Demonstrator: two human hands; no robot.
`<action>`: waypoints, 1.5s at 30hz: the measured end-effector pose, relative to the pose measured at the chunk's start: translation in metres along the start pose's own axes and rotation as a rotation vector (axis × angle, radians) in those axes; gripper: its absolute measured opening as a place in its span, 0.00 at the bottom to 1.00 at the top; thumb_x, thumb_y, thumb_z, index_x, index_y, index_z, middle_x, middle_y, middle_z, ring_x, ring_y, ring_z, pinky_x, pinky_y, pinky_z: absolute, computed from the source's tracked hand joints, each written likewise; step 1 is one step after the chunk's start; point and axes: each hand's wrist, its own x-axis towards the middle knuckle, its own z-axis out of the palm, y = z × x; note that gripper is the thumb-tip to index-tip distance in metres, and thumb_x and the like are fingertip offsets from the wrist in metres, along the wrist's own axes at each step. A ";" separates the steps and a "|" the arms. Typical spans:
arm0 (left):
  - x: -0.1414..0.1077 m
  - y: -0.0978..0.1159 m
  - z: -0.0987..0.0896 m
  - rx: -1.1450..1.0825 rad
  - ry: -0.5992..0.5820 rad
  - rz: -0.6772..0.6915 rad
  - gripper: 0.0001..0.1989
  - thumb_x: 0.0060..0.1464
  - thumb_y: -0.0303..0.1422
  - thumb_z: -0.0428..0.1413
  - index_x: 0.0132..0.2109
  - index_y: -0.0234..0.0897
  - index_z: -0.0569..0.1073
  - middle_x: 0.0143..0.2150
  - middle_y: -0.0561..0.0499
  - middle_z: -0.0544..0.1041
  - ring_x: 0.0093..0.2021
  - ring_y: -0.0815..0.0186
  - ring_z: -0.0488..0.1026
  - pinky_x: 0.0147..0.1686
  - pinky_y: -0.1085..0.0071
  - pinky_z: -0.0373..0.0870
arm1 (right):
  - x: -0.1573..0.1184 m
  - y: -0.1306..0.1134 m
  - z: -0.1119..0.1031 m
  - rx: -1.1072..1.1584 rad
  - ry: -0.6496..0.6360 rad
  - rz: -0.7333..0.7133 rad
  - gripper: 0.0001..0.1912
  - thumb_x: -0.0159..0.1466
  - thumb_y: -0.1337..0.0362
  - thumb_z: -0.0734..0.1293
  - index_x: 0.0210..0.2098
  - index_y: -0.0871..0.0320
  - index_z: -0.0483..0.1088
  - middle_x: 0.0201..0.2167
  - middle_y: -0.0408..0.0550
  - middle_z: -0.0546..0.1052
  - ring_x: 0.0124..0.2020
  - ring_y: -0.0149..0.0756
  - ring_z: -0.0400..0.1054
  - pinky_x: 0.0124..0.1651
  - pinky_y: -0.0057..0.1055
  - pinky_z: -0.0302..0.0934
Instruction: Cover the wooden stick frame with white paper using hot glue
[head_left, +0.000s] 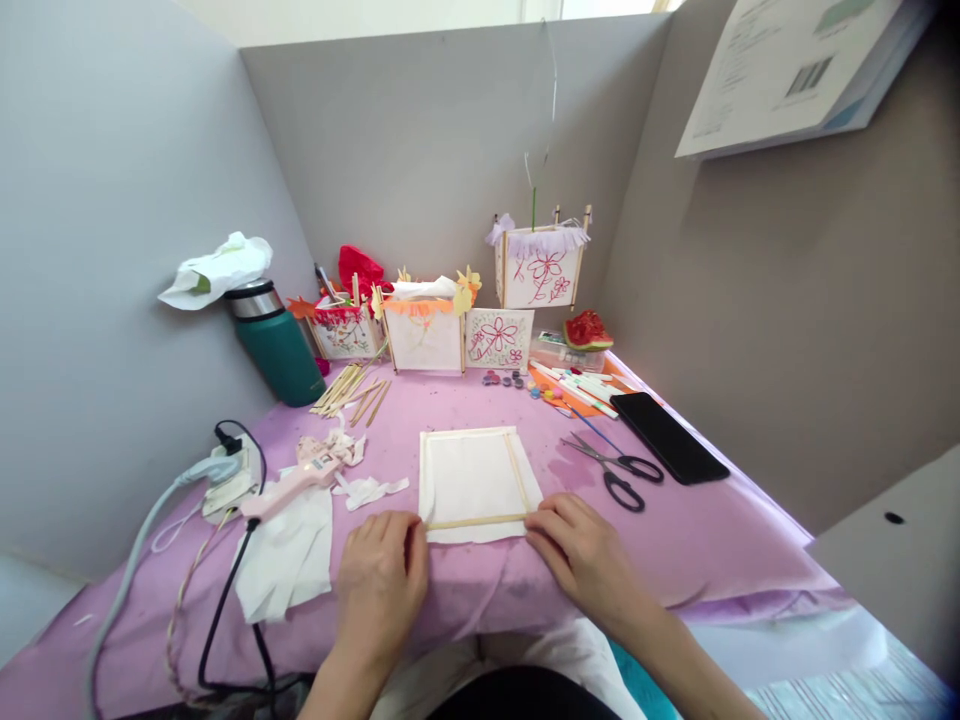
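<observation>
Stick-framed white panel (472, 478) lies flat on the purple-covered table (735, 540), nr the middle of its front edge. L hand (382, 570) is at the panel's front-left corner, thumb & curled fingers pinching one end of the near stick (476, 522); R hand (570, 545) pinches the other end, front-right corner.

Toward the table's left edge: pink glue gun (292, 487), partly over a white strip-cut sheet (292, 560), w/ power strip (229, 478) beside it. Loose wooden sticks (349, 390) lie farther back, nr the teal bottle (277, 350) by the back-left corner.

Along the back edge, L to R: red-fringed box (346, 340), orange-fringed box (426, 342), flower-drawn panel (499, 340). Lilac-fringed box (541, 275) sits higher, wire above it.

R of the framed panel: black-handled scissors (611, 461), slightly open, then black phone (667, 437) along the table's right edge. Markers (585, 388) are toward the back-right corner.
</observation>
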 end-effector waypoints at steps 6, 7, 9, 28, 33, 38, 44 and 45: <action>-0.003 -0.004 -0.001 -0.092 -0.015 -0.058 0.04 0.59 0.32 0.50 0.37 0.39 0.69 0.34 0.50 0.73 0.33 0.61 0.70 0.36 0.64 0.65 | 0.000 0.001 0.001 -0.009 0.005 0.000 0.10 0.68 0.67 0.59 0.38 0.56 0.71 0.35 0.50 0.70 0.37 0.39 0.65 0.40 0.36 0.62; -0.001 -0.008 -0.004 -0.113 -0.013 -0.048 0.05 0.59 0.32 0.50 0.38 0.39 0.69 0.36 0.49 0.73 0.35 0.61 0.70 0.37 0.64 0.66 | 0.000 0.001 0.001 -0.009 0.007 -0.005 0.10 0.68 0.67 0.58 0.38 0.56 0.71 0.35 0.50 0.70 0.37 0.39 0.66 0.40 0.36 0.62; 0.006 -0.022 -0.013 -0.090 0.035 -0.031 0.06 0.60 0.31 0.49 0.41 0.38 0.69 0.40 0.47 0.73 0.40 0.60 0.71 0.42 0.64 0.66 | -0.001 0.003 0.002 -0.008 0.014 -0.015 0.10 0.68 0.66 0.58 0.39 0.56 0.71 0.36 0.50 0.71 0.38 0.38 0.66 0.41 0.36 0.62; 0.034 -0.120 -0.069 0.421 -0.037 -0.294 0.16 0.60 0.33 0.46 0.52 0.34 0.68 0.47 0.40 0.76 0.48 0.53 0.72 0.43 0.60 0.67 | -0.004 0.015 0.012 -0.061 0.095 -0.108 0.09 0.68 0.64 0.59 0.38 0.55 0.71 0.35 0.50 0.72 0.37 0.39 0.69 0.39 0.35 0.64; 0.029 -0.095 -0.090 0.149 0.129 -0.397 0.18 0.58 0.40 0.50 0.52 0.40 0.69 0.45 0.47 0.79 0.41 0.57 0.76 0.36 0.65 0.70 | -0.005 0.005 0.012 0.015 0.144 -0.095 0.08 0.66 0.66 0.61 0.39 0.54 0.71 0.35 0.51 0.73 0.36 0.39 0.68 0.38 0.36 0.65; 0.010 -0.010 -0.084 -0.081 0.275 -0.152 0.16 0.56 0.40 0.54 0.50 0.40 0.69 0.42 0.47 0.78 0.40 0.58 0.76 0.36 0.65 0.73 | 0.000 -0.044 -0.002 0.439 0.097 -0.087 0.08 0.65 0.66 0.62 0.41 0.52 0.72 0.34 0.50 0.74 0.36 0.39 0.69 0.38 0.34 0.66; -0.011 0.074 -0.039 -0.455 0.174 0.180 0.13 0.57 0.29 0.53 0.50 0.38 0.66 0.38 0.45 0.77 0.37 0.61 0.75 0.35 0.66 0.74 | -0.003 -0.071 0.008 1.004 -0.013 0.377 0.21 0.67 0.52 0.58 0.57 0.50 0.63 0.50 0.53 0.73 0.53 0.46 0.67 0.55 0.46 0.61; -0.011 0.077 -0.035 -0.525 0.136 0.208 0.12 0.59 0.31 0.52 0.50 0.38 0.66 0.38 0.45 0.77 0.36 0.62 0.75 0.34 0.67 0.74 | -0.004 -0.071 0.010 1.100 0.015 0.447 0.23 0.67 0.51 0.58 0.58 0.52 0.61 0.52 0.54 0.72 0.54 0.46 0.66 0.56 0.46 0.60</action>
